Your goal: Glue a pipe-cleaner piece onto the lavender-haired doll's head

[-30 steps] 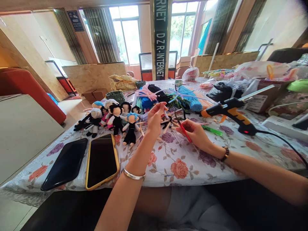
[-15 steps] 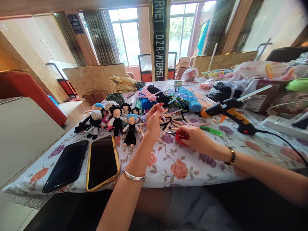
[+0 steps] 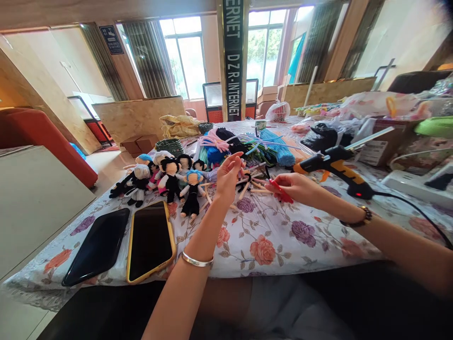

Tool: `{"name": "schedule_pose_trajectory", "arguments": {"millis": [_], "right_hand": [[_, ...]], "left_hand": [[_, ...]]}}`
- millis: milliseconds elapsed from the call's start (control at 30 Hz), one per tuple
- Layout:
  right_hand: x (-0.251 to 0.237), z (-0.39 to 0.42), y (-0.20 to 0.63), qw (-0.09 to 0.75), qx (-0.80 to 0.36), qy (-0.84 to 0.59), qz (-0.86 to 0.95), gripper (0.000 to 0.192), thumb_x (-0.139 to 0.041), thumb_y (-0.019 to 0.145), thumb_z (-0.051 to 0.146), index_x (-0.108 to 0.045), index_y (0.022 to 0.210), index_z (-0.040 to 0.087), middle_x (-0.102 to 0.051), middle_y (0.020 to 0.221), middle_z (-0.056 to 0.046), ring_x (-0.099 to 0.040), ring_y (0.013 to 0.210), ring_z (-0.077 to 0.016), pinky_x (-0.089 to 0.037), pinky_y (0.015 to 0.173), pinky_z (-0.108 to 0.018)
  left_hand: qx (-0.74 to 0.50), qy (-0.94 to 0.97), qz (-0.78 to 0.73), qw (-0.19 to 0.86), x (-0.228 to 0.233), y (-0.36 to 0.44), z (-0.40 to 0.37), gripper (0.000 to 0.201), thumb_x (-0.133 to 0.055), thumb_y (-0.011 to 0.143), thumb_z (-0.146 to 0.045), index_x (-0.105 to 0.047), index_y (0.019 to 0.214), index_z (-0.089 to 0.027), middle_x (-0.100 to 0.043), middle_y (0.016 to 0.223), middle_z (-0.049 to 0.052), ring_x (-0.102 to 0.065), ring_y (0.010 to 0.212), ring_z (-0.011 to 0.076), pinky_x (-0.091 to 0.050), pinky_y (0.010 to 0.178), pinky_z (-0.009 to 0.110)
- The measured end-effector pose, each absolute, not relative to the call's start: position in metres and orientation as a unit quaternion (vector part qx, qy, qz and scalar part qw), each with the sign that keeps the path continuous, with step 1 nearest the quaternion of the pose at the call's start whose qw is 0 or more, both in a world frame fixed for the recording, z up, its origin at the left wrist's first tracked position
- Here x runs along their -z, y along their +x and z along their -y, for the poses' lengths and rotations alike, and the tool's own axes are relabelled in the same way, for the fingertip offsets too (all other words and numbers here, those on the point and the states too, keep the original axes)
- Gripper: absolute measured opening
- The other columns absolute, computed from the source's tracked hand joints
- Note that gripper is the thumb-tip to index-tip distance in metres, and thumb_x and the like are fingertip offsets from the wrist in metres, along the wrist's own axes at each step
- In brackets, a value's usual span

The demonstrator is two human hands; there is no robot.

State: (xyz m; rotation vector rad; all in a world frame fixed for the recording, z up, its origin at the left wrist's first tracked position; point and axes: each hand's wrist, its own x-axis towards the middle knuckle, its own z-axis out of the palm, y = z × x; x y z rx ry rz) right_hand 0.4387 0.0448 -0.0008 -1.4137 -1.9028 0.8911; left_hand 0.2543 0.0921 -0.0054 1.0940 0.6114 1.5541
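My left hand (image 3: 228, 180) is raised over the middle of the table with its fingers pinched together. What sits between its fingertips is too small to make out. To its right, my right hand (image 3: 297, 186) is closed around red-handled scissors (image 3: 282, 191), their blades hard to see. Beneath and between the hands lie loose pale pipe cleaner pieces (image 3: 245, 189). Behind them rises a pile of pipe cleaner bundles, among them a light blue bundle (image 3: 278, 150) and a pink one (image 3: 214, 140).
Several small dolls, including a blue-haired doll (image 3: 193, 193), stand left of my left hand. Nearer me lie a dark phone (image 3: 97, 248) and a yellow-cased phone (image 3: 150, 243). A glue gun (image 3: 336, 167) with a lit red light and cord rests at right, beside a white power strip (image 3: 414, 184).
My right hand has moved right and slightly up with the scissors, turning them, and now hides the green tool behind it. My left hand stays almost in place.
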Motion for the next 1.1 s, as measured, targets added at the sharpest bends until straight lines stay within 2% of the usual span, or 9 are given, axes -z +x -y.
{"name": "schedule_pose_trajectory", "arguments": {"millis": [133, 233, 367, 467, 633, 767, 1100], "right_hand": [[-0.003, -0.051, 0.44, 0.364, -0.509, -0.454, 0.634, 0.047, -0.063, 0.071, 0.062, -0.06, 0.068, 0.015, -0.062, 0.065, -0.004, -0.055, 0.054, -0.011, -0.042, 0.053, -0.025], [0.0, -0.053, 0.439, 0.41, -0.547, -0.437, 0.585, 0.044, -0.067, 0.07, 0.057, -0.061, 0.072, 0.014, -0.064, 0.072, -0.005, -0.059, 0.061, -0.0117, -0.047, 0.06, -0.026], [0.006, -0.056, 0.438, 0.457, -0.559, -0.444, 0.531, 0.042, -0.08, 0.058, 0.045, -0.059, 0.079, 0.016, -0.066, 0.074, -0.004, -0.061, 0.064, -0.0119, -0.051, 0.065, -0.027], [0.009, -0.056, 0.438, 0.457, -0.557, -0.46, 0.518, 0.044, -0.083, 0.055, 0.041, -0.056, 0.08, 0.017, -0.066, 0.07, -0.003, -0.061, 0.061, -0.0115, -0.05, 0.061, -0.025], [0.009, -0.054, 0.436, 0.435, -0.523, -0.497, 0.539, 0.046, -0.085, 0.05, 0.039, -0.055, 0.077, 0.017, -0.064, 0.063, -0.001, -0.057, 0.054, -0.0104, -0.042, 0.047, -0.022], [0.013, -0.056, 0.436, 0.44, -0.511, -0.499, 0.544, 0.048, -0.087, 0.045, 0.038, -0.055, 0.075, 0.019, -0.064, 0.062, -0.001, -0.058, 0.056, -0.012, -0.043, 0.048, -0.023], [0.004, -0.051, 0.435, 0.385, -0.572, -0.487, 0.536, 0.041, -0.086, 0.05, 0.035, -0.057, 0.073, 0.017, -0.064, 0.066, -0.003, -0.058, 0.055, -0.0111, -0.045, 0.051, -0.024]], "left_hand": [[-0.598, 0.61, -0.303, 0.422, 0.008, 0.258, -0.087, 0.025, -0.067, 0.074, -0.034, -0.066, 0.093, -0.018, -0.061, 0.062, -0.003, -0.051, 0.058, 0.0059, -0.037, 0.058, 0.018], [-0.519, 0.705, -0.314, 0.367, 0.011, 0.261, -0.082, 0.029, -0.067, 0.073, -0.032, -0.063, 0.099, -0.019, -0.064, 0.063, -0.002, -0.055, 0.059, 0.0086, -0.037, 0.06, 0.02], [-0.44, 0.755, -0.331, 0.356, 0.016, 0.263, -0.08, 0.047, -0.07, 0.069, -0.034, -0.054, 0.111, -0.021, -0.065, 0.062, -0.004, -0.052, 0.054, 0.0091, -0.037, 0.059, 0.021], [-0.419, 0.768, -0.323, 0.363, 0.018, 0.263, -0.081, 0.05, -0.07, 0.068, -0.034, -0.052, 0.113, -0.021, -0.064, 0.063, -0.005, -0.054, 0.057, 0.0095, -0.038, 0.061, 0.021], [-0.404, 0.776, -0.306, 0.374, 0.019, 0.263, -0.081, 0.052, -0.071, 0.067, -0.033, -0.051, 0.113, -0.021, -0.063, 0.063, -0.005, -0.056, 0.06, 0.0103, -0.039, 0.061, 0.02], [-0.401, 0.782, -0.304, 0.369, 0.02, 0.262, -0.081, 0.054, -0.071, 0.067, -0.037, -0.051, 0.114, -0.02, -0.063, 0.062, -0.005, -0.057, 0.061, 0.0111, -0.039, 0.061, 0.02], [-0.425, 0.772, -0.314, 0.355, 0.019, 0.261, -0.081, 0.057, -0.072, 0.066, -0.038, -0.049, 0.115, -0.02, -0.064, 0.064, -0.004, -0.057, 0.061, 0.0112, -0.039, 0.062, 0.02]]}}
